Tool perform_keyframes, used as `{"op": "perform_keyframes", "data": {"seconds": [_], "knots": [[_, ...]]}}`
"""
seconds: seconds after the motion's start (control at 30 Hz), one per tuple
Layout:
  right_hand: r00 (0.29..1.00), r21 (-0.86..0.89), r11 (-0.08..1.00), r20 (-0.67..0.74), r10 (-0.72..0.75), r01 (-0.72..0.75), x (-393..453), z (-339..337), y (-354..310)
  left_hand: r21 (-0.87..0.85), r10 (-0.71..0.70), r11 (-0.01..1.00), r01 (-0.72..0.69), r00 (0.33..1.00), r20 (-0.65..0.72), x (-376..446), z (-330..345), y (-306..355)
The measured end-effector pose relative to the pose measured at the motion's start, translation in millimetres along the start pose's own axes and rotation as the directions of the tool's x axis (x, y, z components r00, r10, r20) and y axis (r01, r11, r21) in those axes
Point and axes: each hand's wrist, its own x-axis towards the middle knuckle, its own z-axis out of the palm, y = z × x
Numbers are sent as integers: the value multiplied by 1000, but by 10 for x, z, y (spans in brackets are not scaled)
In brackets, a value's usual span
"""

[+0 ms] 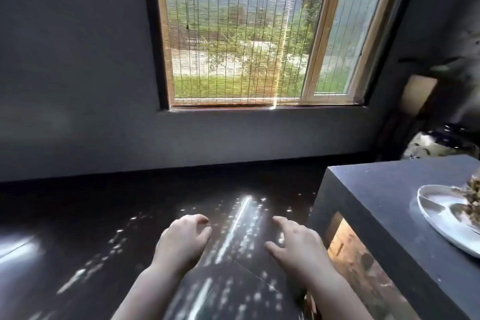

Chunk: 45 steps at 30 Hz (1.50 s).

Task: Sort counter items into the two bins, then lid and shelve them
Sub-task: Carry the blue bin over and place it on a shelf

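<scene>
Dark floor (pixel 104 215) — left hand (pixel 181 239), right hand (pixel 296 244) loose, empty | white plate (pixel 441 226) right

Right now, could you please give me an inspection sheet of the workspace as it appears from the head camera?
Surface: dark glossy floor with specks of sunlight; a dark counter at the right.
Job's things: nothing seen; no bins or lids in view.
Clutter: a white plate on the counter, holding a dried bunch partly cut off by the frame edge.
Hands: left hand and right hand both held out over the floor, fingers relaxed, holding nothing.
Cables: nothing seen.
Surroundings: a window with a thin blind and greenery outside; grey wall; blurred dark things in the right corner, too unclear to name.
</scene>
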Motion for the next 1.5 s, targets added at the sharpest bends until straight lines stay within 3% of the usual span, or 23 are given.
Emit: {"op": "perform_keyframes", "data": {"seconds": [0.17, 0.4, 0.57, 0.67, 0.87, 1.0, 1.17, 1.37, 1.5], "knots": [[983, 80, 981, 75, 169, -175, 1062, 95, 400, -38, 112, 993, -111, 993, 33, 1297, 261, 334], [975, 126, 968, 60, 212, -218, 2891, -160, 869, -36, 212, 977, -210, 973, 94, 3155, 553, 1000], [958, 146, 949, -32, 285, -278, 4017, -479, 1185, -60, 251, 967, -248, 966, 56, 4399, 723, 1373], [948, 170, 933, 9, 319, -316, 4592, -547, 1410, -69, 262, 964, -255, 959, 108, 5081, 969, 1531], [855, 172, 850, -65, 514, -498, 5712, -647, 2289, -62, 399, 916, -396, 890, 222, 6704, 1638, 2348], [742, 210, 731, -33, 669, -650, 6253, -861, 2901, -88, 526, 847, -525, 802, 283, 7609, 2029, 3087], [523, 289, 535, -123, 843, -794, 6486, -1126, 3683, -110, 659, 730, -675, 652, 375, 8303, 2771, 4247], [224, 324, 230, -57, 973, -918, 6266, -1143, 4760, -274, 784, 501, -821, 297, 545, 8250, 3925, 5551], [142, 387, 166, -90, 986, -907, 6400, -1378, 5660, -281, 799, 402, -872, 184, 573, 8350, 4485, 6579]]}}
